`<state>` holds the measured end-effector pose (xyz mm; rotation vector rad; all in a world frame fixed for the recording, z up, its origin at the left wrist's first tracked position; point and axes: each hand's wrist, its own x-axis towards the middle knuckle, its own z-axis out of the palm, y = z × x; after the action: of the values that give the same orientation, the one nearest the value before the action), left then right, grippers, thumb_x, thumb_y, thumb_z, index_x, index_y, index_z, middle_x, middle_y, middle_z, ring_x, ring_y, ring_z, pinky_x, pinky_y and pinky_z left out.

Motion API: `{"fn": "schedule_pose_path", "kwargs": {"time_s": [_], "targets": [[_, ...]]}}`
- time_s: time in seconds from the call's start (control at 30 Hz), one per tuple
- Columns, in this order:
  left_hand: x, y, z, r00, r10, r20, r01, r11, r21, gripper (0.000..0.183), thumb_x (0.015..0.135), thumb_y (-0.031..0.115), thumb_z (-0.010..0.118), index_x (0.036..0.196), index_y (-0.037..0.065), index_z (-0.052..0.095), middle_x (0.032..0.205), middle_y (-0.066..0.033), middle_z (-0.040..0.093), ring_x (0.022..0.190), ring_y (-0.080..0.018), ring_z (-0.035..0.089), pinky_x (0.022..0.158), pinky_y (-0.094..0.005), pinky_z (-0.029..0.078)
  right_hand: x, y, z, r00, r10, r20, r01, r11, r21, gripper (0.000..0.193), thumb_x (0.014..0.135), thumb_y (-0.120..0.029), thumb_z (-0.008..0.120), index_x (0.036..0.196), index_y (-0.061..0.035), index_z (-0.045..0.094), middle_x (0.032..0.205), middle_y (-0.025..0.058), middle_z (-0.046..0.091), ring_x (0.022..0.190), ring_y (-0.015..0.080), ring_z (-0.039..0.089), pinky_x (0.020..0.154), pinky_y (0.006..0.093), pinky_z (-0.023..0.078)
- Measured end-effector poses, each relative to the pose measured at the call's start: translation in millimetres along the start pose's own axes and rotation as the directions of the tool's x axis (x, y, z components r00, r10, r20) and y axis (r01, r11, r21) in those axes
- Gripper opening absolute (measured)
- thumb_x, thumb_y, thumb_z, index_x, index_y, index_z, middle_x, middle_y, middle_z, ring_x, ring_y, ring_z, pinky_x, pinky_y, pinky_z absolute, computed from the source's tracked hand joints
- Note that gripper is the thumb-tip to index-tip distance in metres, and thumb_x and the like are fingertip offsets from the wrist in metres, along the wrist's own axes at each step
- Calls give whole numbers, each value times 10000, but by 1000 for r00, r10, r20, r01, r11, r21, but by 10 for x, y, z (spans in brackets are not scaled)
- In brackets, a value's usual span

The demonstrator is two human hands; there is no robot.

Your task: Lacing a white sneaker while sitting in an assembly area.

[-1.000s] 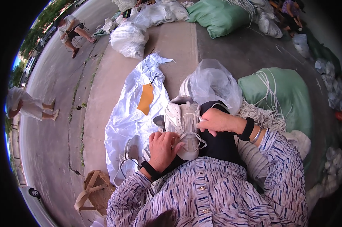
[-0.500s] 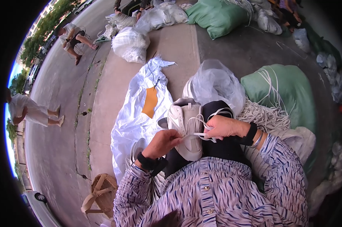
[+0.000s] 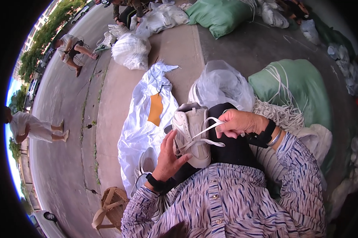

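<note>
A pale grey sneaker (image 3: 197, 131) lies across my lap, its toe pointing toward me. White shoelace (image 3: 204, 130) runs out from its lower eyelets. The fingers of my right hand (image 3: 239, 122) pinch a loop of that lace, just right of the shoe. Along the shoe's left side rests my left hand (image 3: 169, 158), thumb and fingers spread, touching the upper near the toe. Another sneaker (image 3: 148, 162) sits left of my lap, partly hidden by my left hand and arm.
A white plastic sheet (image 3: 141, 119) with an orange piece (image 3: 155, 109) lies ahead on the left. To the right are a clear plastic bag (image 3: 225, 87), a heap of white laces (image 3: 278, 115) and a green sack (image 3: 302, 81). A woven basket (image 3: 113, 206) stands at lower left. Other people are farther off.
My left hand has released the lace and opened against the shoe's side. My right hand has risen slightly, drawing the lace up and to the right.
</note>
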<state>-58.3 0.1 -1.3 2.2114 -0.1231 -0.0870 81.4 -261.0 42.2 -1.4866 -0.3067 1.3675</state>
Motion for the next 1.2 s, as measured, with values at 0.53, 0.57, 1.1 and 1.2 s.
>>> {"fn": "schedule_pose_path", "kwargs": {"time_s": [0.53, 0.57, 1.1, 1.2], "targets": [[-63, 202, 329, 1000, 30, 4, -29, 934, 355, 1062, 547, 329, 824, 1386, 43, 238, 1425, -180, 255, 1288, -363, 290, 1035, -448, 283, 588, -1324, -477, 820, -414, -395, 489, 865, 110, 275, 881, -272, 532, 735, -39, 546, 503, 0, 460, 318, 39, 295, 309, 193, 212], [-58, 194, 325, 998, 60, 2, -57, 937, 346, 1063, 547, 327, 824, 1387, 43, 237, 1428, -180, 249, 1288, -363, 290, 1037, -442, 284, 604, -1277, -397, 876, -375, -303, 396, 918, 11, 290, 883, -278, 526, 719, -40, 551, 499, 17, 477, 303, 45, 300, 303, 198, 212], [225, 132, -174, 981, 122, 151, -138, 986, 98, 492, 766, 107, 673, 1228, 81, 506, 1243, -167, 493, 1099, -311, 519, 894, -382, 444, -388, -1992, 121, 761, -648, 29, 474, 525, -707, 304, 783, -267, 637, 621, -14, 586, 490, 7, 483, 399, 78, 416, 366, 230, 294], [469, 124, -193, 986, 136, -101, -145, 985, -92, 186, 829, 55, 615, 1013, 47, 636, 913, -105, 624, 771, -197, 620, 692, -288, 492, -496, -2001, 283, 636, -758, 148, 401, 160, -902, 201, 785, -170, 647, 677, -12, 588, 576, -25, 526, 487, 45, 431, 443, 212, 343]]}}
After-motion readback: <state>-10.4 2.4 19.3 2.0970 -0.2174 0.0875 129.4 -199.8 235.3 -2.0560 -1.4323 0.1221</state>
